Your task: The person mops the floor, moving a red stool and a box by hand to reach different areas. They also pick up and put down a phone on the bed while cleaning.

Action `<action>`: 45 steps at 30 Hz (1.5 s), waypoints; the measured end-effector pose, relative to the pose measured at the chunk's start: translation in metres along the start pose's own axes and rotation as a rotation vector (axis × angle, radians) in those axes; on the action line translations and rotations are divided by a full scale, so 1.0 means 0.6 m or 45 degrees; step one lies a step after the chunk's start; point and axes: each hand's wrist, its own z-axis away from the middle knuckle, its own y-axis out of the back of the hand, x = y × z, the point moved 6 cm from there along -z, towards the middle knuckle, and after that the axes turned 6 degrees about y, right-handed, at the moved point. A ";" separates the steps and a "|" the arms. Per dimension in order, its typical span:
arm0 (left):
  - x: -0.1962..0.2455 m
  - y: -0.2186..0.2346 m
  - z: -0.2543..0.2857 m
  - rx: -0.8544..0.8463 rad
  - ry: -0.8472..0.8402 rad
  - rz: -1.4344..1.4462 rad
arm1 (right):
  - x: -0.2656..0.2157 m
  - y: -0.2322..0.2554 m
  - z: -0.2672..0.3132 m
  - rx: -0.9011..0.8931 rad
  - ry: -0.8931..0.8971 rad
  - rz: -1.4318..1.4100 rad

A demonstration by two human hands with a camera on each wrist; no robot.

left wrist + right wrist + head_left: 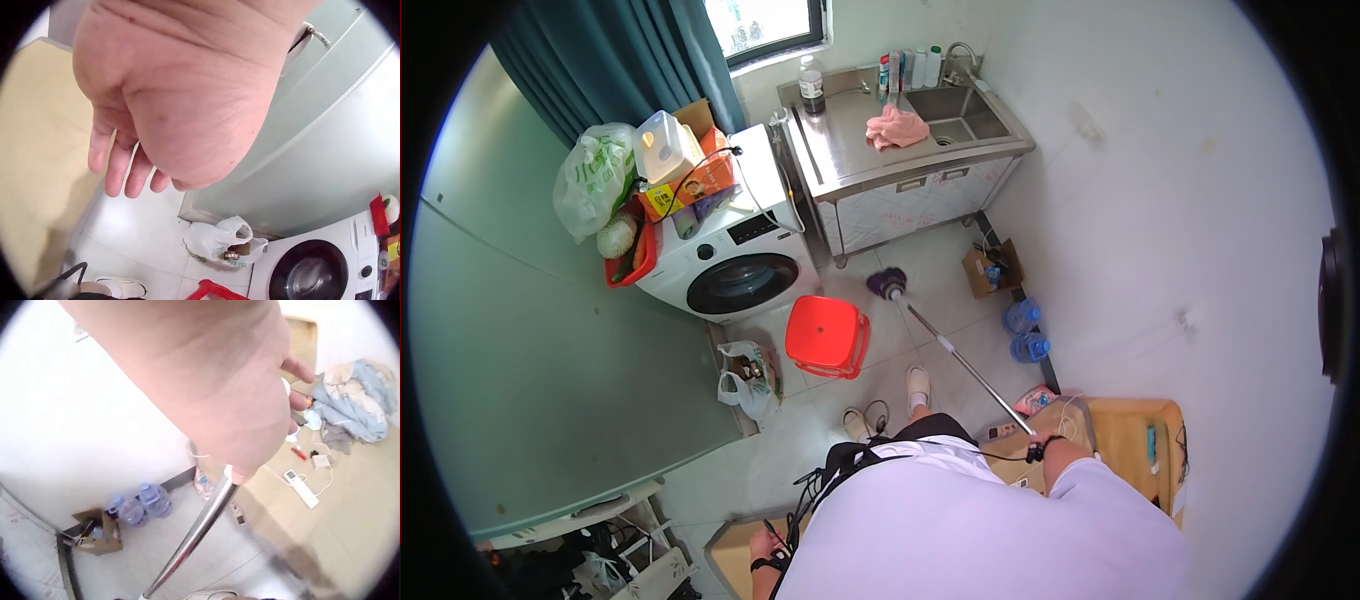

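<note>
In the head view, the right hand (1043,447) grips the upper end of the mop (977,376), whose purple head lies on the floor well beyond those fingers, past the red stool (824,330), while the print on the washing machine (735,250) and the cabinet (900,212) is too small to read. In the left wrist view, the left hand (181,94) has loose fingers slightly apart, with the printed plastic bag (219,242) below their tips. In the right wrist view, the thumb presses the metal pole, other fingertips spaced apart beyond the palm
</note>
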 end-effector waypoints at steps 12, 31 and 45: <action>0.085 0.008 -0.099 -0.041 -0.085 -0.013 | -0.023 -0.083 -0.011 -0.434 -0.093 0.126; -0.027 0.003 -0.072 -0.105 0.049 0.080 | 0.058 -0.053 -0.029 -0.301 -0.135 0.221; 0.092 0.064 -0.084 0.077 -0.145 0.250 | 0.038 -0.013 -0.026 0.098 -0.078 0.153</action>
